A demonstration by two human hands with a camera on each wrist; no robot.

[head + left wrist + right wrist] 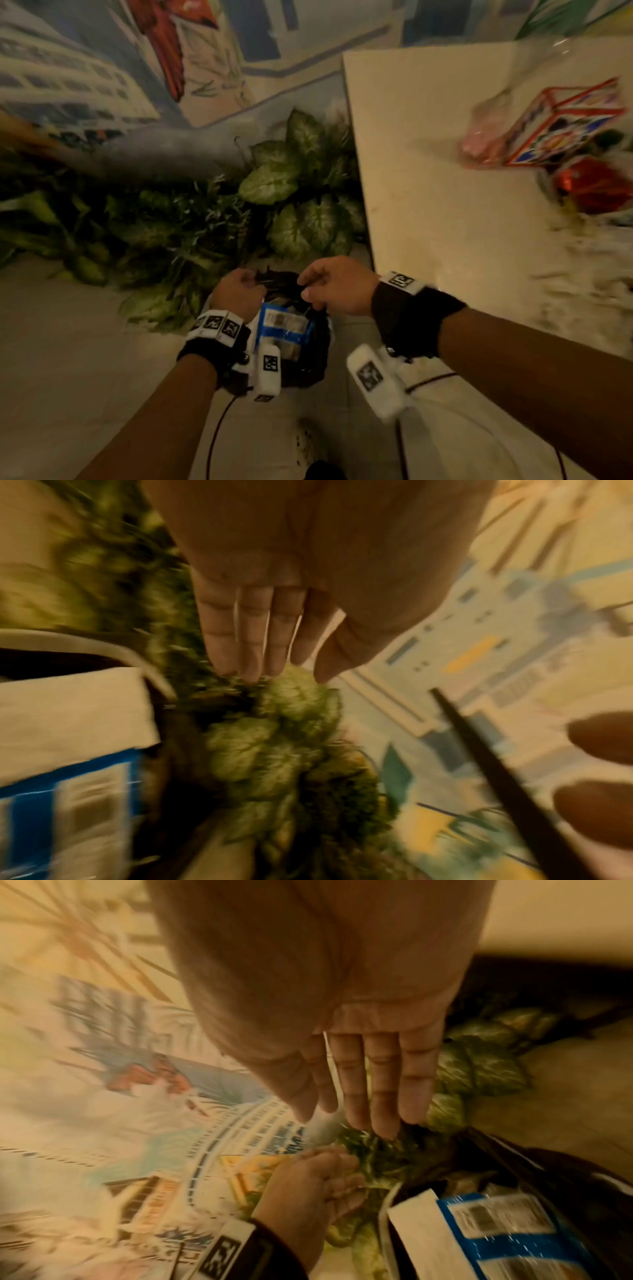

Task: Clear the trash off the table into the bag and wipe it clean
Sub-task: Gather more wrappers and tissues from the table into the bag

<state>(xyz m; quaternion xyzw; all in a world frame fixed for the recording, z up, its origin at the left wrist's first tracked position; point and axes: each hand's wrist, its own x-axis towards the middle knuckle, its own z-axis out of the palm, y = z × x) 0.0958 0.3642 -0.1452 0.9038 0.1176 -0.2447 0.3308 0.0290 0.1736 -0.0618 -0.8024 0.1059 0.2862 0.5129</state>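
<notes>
A black trash bag (310, 365) sits on the floor beside the table's left edge. A blue and white packet (284, 325) lies inside it; the same packet (507, 1231) shows in the right wrist view. My left hand (239, 291) grips the bag's rim on the left with curled fingers. My right hand (329, 287) pinches the rim on the right. In the left wrist view a taut black strip of the bag (496, 772) runs to my right fingertips (599, 737). On the cream table (428, 171) lie a colourful carton (561, 126), a pink wrapper (479, 144) and a red wrapper (589, 185), all blurred.
Leafy plants (291, 192) crowd the floor just behind the bag, against a painted mural wall (85, 85). White scraps or smears (582, 274) cover the table's near right part. Pale floor (68, 342) stretches to the left. A shoe (308, 445) shows below the bag.
</notes>
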